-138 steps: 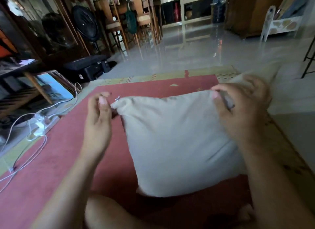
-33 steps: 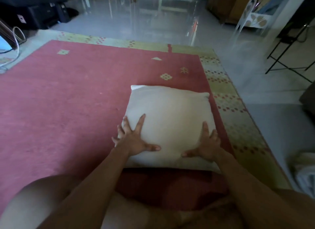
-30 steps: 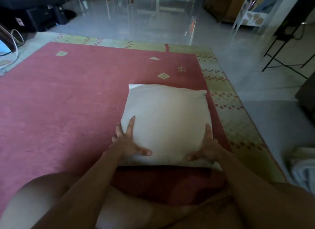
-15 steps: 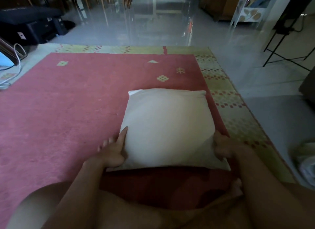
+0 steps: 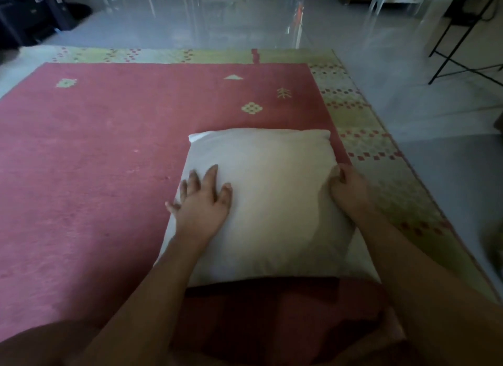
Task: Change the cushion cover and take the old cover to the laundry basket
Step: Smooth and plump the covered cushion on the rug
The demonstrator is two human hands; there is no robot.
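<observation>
A cream cushion in its cover lies flat on the red rug right in front of my crossed legs. My left hand rests palm down on the cushion's left part, fingers spread. At the cushion's right edge my right hand has its fingers curled and pressed into the fabric; whether it pinches the cover I cannot tell. No other cover and no laundry basket are in view.
The rug's yellow-green patterned border runs along its right and far sides, with glossy grey floor beyond. A black metal stand is at the upper right, dark equipment at the upper left, and a blurred pale object at the right edge.
The cushion went from held upright to lying flat on the rug. Since half a second ago my left hand moved up onto its top and my right hand slid further up the right edge.
</observation>
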